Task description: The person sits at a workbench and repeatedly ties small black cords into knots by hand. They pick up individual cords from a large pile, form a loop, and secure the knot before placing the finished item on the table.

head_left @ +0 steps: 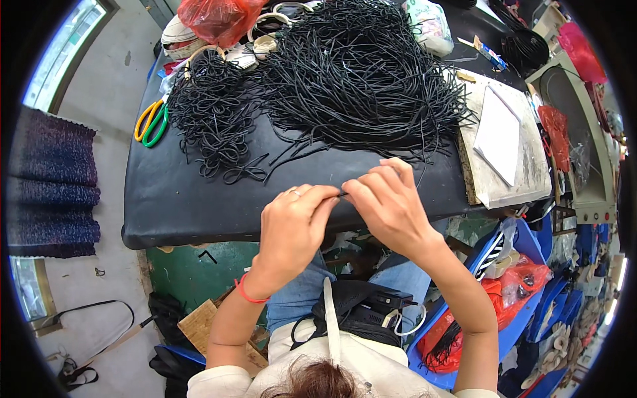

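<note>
My left hand (292, 222) and my right hand (391, 207) meet over the near edge of the black-covered table (179, 205). Between their fingertips runs a short stretch of black cord (342, 194), pinched from both sides; most of it is hidden by the fingers. Beyond my hands lies a big tangled heap of black cords (365, 79), with loose ends trailing toward me. To its left is a smaller pile of looped black cords (212, 113). Scissors with one yellow and one green handle (152, 123) rest at the table's left edge.
On the right, a worn pale board (474, 159) carries a white sheet (499, 136). A blue bin (424, 351) with red plastic bags stands beside my right arm. At the back are a red bag (222, 20) and a pale plastic bag (430, 26). Cardboard (206, 328) lies below left.
</note>
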The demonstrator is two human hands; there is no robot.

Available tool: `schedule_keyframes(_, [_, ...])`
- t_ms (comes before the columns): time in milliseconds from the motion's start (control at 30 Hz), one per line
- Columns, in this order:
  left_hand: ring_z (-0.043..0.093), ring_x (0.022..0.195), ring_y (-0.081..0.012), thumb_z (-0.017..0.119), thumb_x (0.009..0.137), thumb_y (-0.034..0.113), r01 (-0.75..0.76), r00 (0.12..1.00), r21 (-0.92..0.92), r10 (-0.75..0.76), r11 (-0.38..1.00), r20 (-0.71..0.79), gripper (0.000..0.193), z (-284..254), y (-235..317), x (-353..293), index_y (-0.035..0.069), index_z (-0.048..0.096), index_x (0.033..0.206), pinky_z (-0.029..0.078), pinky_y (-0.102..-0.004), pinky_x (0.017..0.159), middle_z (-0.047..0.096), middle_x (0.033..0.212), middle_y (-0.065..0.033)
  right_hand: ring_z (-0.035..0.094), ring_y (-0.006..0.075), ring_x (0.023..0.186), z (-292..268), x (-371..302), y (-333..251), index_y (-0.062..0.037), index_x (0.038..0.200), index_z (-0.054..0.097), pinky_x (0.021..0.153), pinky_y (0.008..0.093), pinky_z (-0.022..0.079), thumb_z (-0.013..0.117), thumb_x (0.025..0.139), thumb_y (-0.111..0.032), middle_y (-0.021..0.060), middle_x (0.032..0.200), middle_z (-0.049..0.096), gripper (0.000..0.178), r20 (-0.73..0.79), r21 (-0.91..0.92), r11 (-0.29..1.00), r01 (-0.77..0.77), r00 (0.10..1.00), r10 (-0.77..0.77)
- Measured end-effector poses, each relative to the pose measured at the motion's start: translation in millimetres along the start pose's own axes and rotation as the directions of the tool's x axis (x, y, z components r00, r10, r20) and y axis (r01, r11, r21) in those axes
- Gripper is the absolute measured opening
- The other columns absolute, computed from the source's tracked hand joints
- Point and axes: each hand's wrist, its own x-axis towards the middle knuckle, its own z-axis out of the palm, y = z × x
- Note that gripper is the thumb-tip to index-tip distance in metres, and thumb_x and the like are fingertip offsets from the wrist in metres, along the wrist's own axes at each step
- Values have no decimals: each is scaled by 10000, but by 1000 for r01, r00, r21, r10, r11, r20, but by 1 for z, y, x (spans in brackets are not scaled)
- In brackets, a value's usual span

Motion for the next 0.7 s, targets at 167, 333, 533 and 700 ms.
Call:
schedule_keyframes(167, [651,779,-153,594,861,125,450,892,-696,-323,559,317,161,-8,-6,-11,-8,617,948,519,-246,610,665,863,-93,534,235,641,-17,1,8,-39,852,600,576,331,434,653,693,21,75,734,548,179,-192,296,904,-309,907,374])
schedule_keyframes(333, [647,796,-148,542,902,143,464,854,-881,-312,96,416,177,18,1,-6,11,585,1012,546,-212,610,635,923,-74,567,247,677,-5,8,-27,-11,908,600,576,329,468,619,755,29,110,780,552,160,-124,442,806,-392,864,488])
schedule_keyframes(533, [626,790,-114,529,906,124,367,886,-924,-342,109,312,148,22,-1,-7,12,586,984,546,-208,629,621,882,-49,594,218,730,-5,4,-32,-3,965,605,613,304,489,577,785,41,119,860,572,187,59,605,663,-440,856,514])
schedule_keyframes(700, [574,976,-125,534,898,113,258,913,-965,-338,43,229,167,29,-6,-10,57,595,1043,452,-282,910,612,963,-24,619,213,763,-2,-2,-33,-42,1065,608,615,273,496,550,813,33,141,976,588,269,116,651,608,-455,851,513])
